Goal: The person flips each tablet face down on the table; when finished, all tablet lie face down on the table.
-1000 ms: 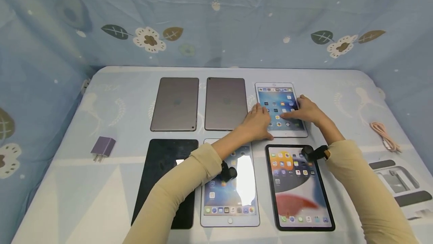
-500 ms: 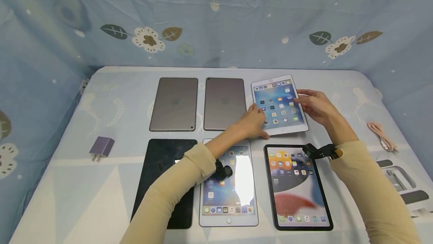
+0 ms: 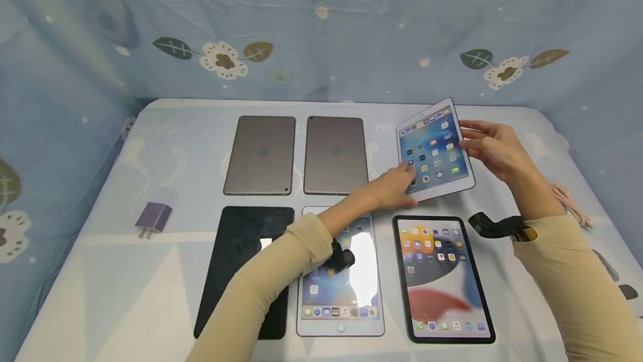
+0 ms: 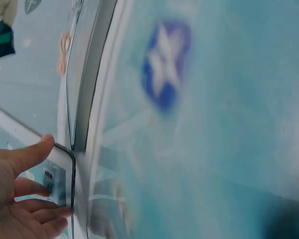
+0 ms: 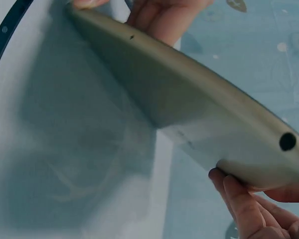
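White-framed tablet, held tilted between two hands

Principal item: one white-framed tablet [image 3: 438,150], screen lit blue with rows of icons, tilted above the table [image 3: 140,306], a shadow beneath. It lies between the fingers of both hands.

Left hand [image 3: 389,190]: fingers partly curled, set at the near left corner, fingertips at the left edge and thumb at the near edge. It has hold of that corner, though the blurred left wrist view makes the exact placing of each finger hard to judge.

Right hand [image 3: 497,150]: fingers bent round the right edge, thumb in front and fingertips on the back, gripping the tablet. Near these fingers, the right wrist view shows a pale metal back and a dark round spot [image 5: 288,142] by one end of the rim.

Left of the left fingers: two grey tablets, backs up, side by side, one near [image 3: 334,153], one farther off [image 3: 260,153].

Nearer the person than the left fingers, under the left forearm: a second white tablet [image 3: 341,309], lit and glare-streaked, and a black tablet [image 3: 243,233], screen dark.

Nearer the person than both sets of fingers: a black-framed tablet [image 3: 444,284], lit, lying flat.

Well left of all fingers: a purple plug adapter [image 3: 153,217].

Right of the right fingers, partly behind the wrist: a coiled pink cable [image 3: 571,206].

Beyond the fingers: a blue flowered curtain [image 3: 321,61].
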A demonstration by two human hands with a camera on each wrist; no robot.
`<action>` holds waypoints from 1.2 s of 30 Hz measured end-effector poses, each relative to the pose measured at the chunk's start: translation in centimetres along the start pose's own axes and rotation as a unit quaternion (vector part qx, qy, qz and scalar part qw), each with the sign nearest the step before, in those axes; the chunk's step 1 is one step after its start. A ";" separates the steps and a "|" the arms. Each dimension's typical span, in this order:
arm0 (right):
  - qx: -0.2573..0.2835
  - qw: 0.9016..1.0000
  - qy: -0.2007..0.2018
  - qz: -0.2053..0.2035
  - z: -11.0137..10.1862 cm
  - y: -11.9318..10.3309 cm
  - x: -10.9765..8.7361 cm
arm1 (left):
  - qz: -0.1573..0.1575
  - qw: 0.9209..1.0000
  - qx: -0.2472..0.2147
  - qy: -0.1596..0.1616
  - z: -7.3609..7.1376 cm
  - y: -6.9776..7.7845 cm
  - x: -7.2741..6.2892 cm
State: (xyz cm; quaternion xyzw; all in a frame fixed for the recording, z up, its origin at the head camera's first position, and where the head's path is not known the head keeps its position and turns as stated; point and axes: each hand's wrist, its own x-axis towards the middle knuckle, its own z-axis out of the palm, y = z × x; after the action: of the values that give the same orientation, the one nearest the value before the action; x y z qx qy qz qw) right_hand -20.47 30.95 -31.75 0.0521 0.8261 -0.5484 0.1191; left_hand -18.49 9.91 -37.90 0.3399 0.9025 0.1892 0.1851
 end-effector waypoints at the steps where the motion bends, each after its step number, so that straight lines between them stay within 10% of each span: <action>1: -0.009 1.000 0.002 0.001 -0.2 -0.1 -0.1 | 0.006 1.000 -0.001 0.005 0.1 0.2 0.1; 10: -0.053 0.999 -0.007 0.006 0.0 -1.4 -0.6 | 0.018 0.999 -0.012 0.027 0.7 1.0 0.6; 15: 0.048 0.998 -0.017 -0.022 0.7 -1.6 -0.8 | 0.028 0.997 -0.063 0.040 0.0 0.9 0.4; 21: 0.226 0.970 -0.046 -0.069 1.5 -0.8 -1.4 | 0.054 0.990 -0.118 0.062 -2.0 1.3 0.1; 30: 0.287 0.941 -0.147 -0.107 2.7 -0.1 -1.6 | 0.028 0.988 -0.141 0.050 -5.6 2.5 -0.9; 36: 0.209 0.957 -0.182 -0.086 3.2 0.7 -1.4 | 0.010 0.990 -0.133 0.047 -6.9 2.3 -1.6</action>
State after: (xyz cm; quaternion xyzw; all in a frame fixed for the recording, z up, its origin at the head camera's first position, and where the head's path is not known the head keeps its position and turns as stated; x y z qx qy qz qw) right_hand -18.47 28.34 -33.24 -0.0959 0.6589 -0.7169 0.2064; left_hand -19.33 8.89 -30.56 0.3118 0.8734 0.3255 0.1844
